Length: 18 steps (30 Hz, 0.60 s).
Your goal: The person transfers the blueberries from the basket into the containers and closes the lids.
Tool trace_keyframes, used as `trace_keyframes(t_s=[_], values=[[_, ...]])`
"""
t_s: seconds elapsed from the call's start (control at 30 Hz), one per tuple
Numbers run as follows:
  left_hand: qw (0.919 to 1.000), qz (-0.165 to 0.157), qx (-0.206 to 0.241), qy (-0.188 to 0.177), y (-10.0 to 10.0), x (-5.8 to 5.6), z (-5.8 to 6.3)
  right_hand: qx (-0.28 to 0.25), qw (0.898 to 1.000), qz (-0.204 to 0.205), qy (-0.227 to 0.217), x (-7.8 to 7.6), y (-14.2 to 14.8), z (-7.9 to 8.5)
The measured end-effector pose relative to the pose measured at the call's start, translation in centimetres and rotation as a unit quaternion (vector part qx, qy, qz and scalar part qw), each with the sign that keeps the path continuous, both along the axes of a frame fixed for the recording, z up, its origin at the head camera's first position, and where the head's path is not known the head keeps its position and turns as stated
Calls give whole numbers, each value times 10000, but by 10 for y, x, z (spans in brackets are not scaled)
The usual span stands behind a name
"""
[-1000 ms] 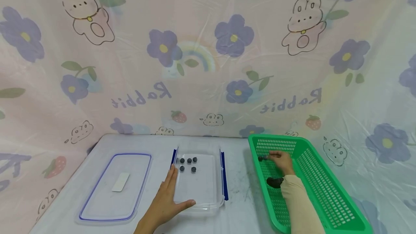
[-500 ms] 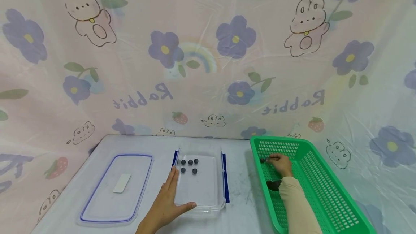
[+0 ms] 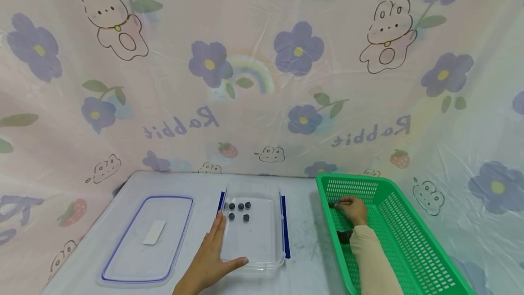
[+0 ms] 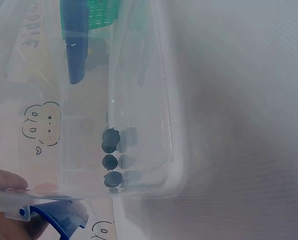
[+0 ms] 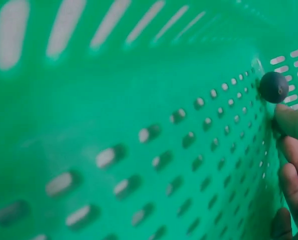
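Several blueberries (image 3: 240, 206) lie at the far end of a clear plastic box (image 3: 254, 245) with blue side latches. My left hand (image 3: 210, 251) rests along the box's left side, fingers straight and thumb spread over the near corner; its fingers (image 4: 6, 180) show beside a latch in the left wrist view. Inside the green basket (image 3: 425, 245), my right hand (image 3: 354, 208) reaches to the far left corner. Its thumb and fingers pinch a blueberry (image 5: 277, 128), mostly hidden behind the thumb. Another blueberry (image 5: 274, 87) sits just beyond the fingertips, by the basket wall.
A clear lid (image 3: 131, 258) with a blue seal and a white label (image 3: 154, 232) lies flat left of the box. A dark, rounded thing (image 3: 345, 236) lies in the basket, partly covered by the right sleeve. A printed curtain (image 3: 254, 117) hangs behind the table.
My right hand has shifted slightly nearer within the basket's far left corner, at the blueberries. The left hand keeps its place on the box. The whole view has drifted slightly.
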<state>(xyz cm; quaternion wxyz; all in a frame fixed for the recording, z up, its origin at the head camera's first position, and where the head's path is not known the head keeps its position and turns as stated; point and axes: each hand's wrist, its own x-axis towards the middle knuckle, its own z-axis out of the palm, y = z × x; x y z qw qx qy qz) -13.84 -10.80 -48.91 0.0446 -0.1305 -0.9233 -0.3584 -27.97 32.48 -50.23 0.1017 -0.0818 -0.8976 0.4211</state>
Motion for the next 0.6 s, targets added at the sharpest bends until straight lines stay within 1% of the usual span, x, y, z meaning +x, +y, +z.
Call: trace_keyframes(t_s=[0.13,0.23,0.37,0.6], values=[[10000,-27,25,-29,0,0,0,-46,10000,-37,10,1,0,-1],[10000,-28,30,-24,0,0,0,16,10000,-38,15,1,0,-1],[10000,-26,30,9,0,0,0,0,10000,13,-44,2,1,1],[10000,-12,59,62,0,1,-1,-311,9992,80,-250,1,6,4]])
